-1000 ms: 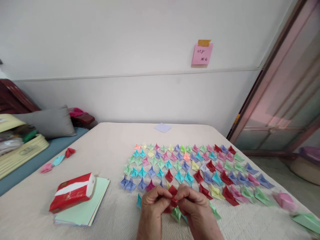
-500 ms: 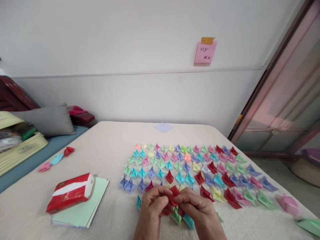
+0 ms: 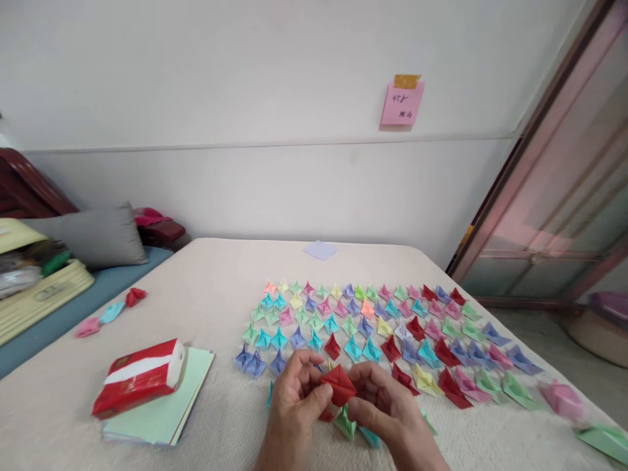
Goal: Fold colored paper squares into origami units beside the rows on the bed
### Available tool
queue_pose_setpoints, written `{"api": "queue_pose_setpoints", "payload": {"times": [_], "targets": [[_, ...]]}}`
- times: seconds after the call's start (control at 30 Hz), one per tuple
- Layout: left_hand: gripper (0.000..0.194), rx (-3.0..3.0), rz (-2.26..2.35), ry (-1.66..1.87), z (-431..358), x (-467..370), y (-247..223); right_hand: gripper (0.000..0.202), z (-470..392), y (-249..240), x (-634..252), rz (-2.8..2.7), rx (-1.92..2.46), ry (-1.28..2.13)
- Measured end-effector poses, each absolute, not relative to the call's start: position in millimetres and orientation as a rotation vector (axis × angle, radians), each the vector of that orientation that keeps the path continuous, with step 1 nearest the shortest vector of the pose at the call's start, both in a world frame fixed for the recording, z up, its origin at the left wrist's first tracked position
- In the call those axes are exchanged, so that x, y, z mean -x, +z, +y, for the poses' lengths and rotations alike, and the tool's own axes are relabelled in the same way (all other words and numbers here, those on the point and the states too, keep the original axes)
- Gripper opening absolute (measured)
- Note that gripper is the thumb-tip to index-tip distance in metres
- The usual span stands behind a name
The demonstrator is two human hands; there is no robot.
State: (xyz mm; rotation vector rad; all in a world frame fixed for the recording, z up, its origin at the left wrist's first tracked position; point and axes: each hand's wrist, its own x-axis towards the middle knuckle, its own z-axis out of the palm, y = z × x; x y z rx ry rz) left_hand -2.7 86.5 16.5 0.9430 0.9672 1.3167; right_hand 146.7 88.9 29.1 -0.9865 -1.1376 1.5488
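A small red folded paper, with a diamond-shaped face and crease lines, is held up between my two hands. My left hand pinches its left corner, thumb in front and fingers curled behind. My right hand is at its right side, with the thumb at the lower edge and the index finger at the upper edge. Close beneath the hands lie a green paper boat and a cyan one, partly covered. Beyond them, rows of colourful paper boats cover the bed surface.
To the left, a red tissue pack rests on a stack of pale green paper. A lilac sheet lies near the wall. Farther left are three small folded pieces, including a cyan one. A pink note is taped up.
The red paper has turned so its wider diamond face shows. My right fingers have spread a little and shifted along its edge; my left hand has moved slightly left.
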Motion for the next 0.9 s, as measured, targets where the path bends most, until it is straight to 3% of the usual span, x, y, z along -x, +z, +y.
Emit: {"api": "queue_pose_setpoints", "payload": {"times": [0.23, 0.43, 0.7, 0.9], "targets": [[0.026, -0.971, 0.933, 1.338, 90.4, -0.5, 8.4, 0.029, 92.3, 14.8, -149.0, -1.223, 1.090, 1.560], [0.037, -1.059, 0.955, 1.374, 88.1, -5.3, 2.9, 0.027, 91.4, 15.4, -142.3, -1.162, 1.130, 1.512], [0.029, -0.900, 0.870, 1.334, 86.7, -7.7, -2.4, 0.021, 87.5, 10.5, -133.5, -1.146, 1.191, 1.425], [0.028, -0.685, 0.778, 1.341, 85.1, -5.0, 10.9, 0.017, 84.2, 14.7, -130.9, -1.032, 1.068, 1.603]]}}
